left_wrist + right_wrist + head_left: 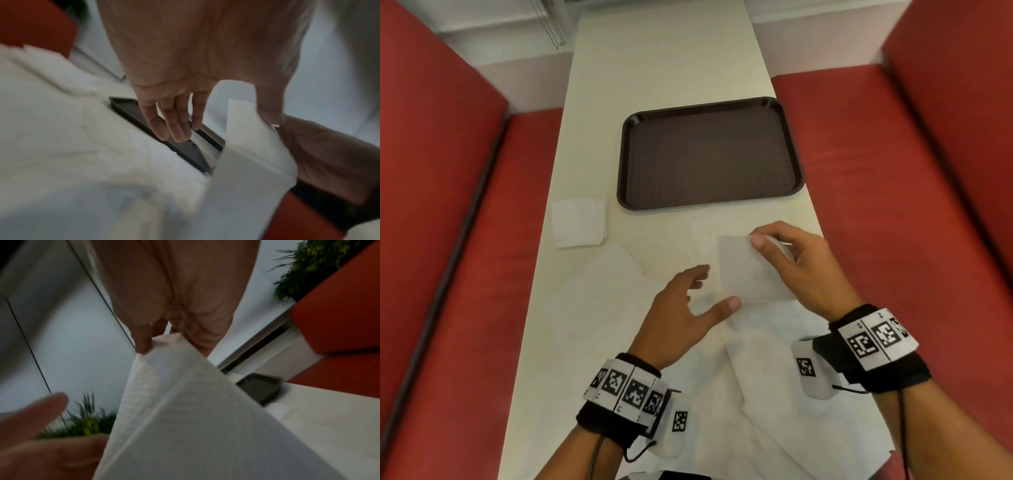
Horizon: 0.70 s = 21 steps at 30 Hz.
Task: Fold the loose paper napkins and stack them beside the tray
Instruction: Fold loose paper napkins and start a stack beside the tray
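Item: paper napkin point(748, 270), white, thin, part-folded, held up off the table point(671, 68) just on your side of the brown tray point(709, 154). Your right hand point(794, 263) pinches its far upper corner between thumb and fingers; your left hand point(688, 305) hovers at its lower left edge, fingers spread and loose, gripping nothing. Handling, by estimate: near weightless, limp, tears readily, slides on itself; it will droop from a single corner. Take it by two corners, pinch lightly, crease with flat fingers against the table. Folded stack point(579, 222): left of the tray, near its front corner. Further loose napkins point(599, 291): spread flat at the near end.
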{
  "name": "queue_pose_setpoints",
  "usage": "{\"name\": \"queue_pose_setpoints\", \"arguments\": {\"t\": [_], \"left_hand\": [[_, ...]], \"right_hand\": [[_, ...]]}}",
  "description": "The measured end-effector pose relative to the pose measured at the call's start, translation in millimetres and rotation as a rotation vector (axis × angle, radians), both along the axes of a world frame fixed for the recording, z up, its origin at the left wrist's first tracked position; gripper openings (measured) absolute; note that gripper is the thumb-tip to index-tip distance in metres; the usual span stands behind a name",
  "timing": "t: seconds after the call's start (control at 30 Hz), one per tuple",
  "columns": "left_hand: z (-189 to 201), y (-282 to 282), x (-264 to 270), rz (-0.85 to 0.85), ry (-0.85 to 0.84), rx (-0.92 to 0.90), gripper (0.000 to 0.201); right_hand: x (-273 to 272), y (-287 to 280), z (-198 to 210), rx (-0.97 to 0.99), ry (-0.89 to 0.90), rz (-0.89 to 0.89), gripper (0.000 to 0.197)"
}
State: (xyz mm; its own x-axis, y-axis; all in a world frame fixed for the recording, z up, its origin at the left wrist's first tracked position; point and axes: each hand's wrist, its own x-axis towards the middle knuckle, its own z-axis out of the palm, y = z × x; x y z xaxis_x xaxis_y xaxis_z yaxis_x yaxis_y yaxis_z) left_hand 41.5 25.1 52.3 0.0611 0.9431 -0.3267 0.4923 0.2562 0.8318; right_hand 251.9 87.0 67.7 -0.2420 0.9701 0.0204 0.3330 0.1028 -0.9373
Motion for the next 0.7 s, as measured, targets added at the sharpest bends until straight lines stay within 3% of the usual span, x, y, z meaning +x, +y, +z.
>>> {"name": "queue_pose_setpoints", "arguments": {"t": [0.07, 0.2, 0.3, 0.37, 0.47, 0.57, 0.7], "left_hand": [[10.7, 7.9, 4.6, -0.062, -0.076, -0.013, 0.069], [30.0, 18.2, 1.5, -0.047, -0.259, -0.039, 0.029], [37.0, 18.1, -7.7, -0.014, -0.335, -0.019, 0.030], [38.5, 18.3, -14.9, 0.042, -0.359, -0.005, 0.027], [37.2, 22.4, -28.5, 0.144, -0.398, -0.005, 0.026], [36.8, 29.2, -44.8, 0.171, -0.400, -0.007, 0.031], [36.1, 36.2, -70.4, 0.157, -0.379, -0.001, 0.037]], "right_hand": [[-6.2, 4.5, 16.3, 0.011, 0.094, 0.000, 0.015], [-15.3, 15.7, 29.7, -0.010, 0.188, -0.098, 0.016], [-22.0, 18.3, 30.8, -0.053, 0.217, -0.211, 0.021], [-25.7, 13.9, 32.6, -0.092, 0.161, -0.236, 0.043], [-31.6, -1.3, 36.4, 0.040, 0.003, -0.078, 0.059], [-45.2, -13.4, 28.5, 0.212, -0.263, 0.113, 0.038], [-72.7, -10.8, 19.7, 0.175, -0.159, 0.053, 0.014]]}}
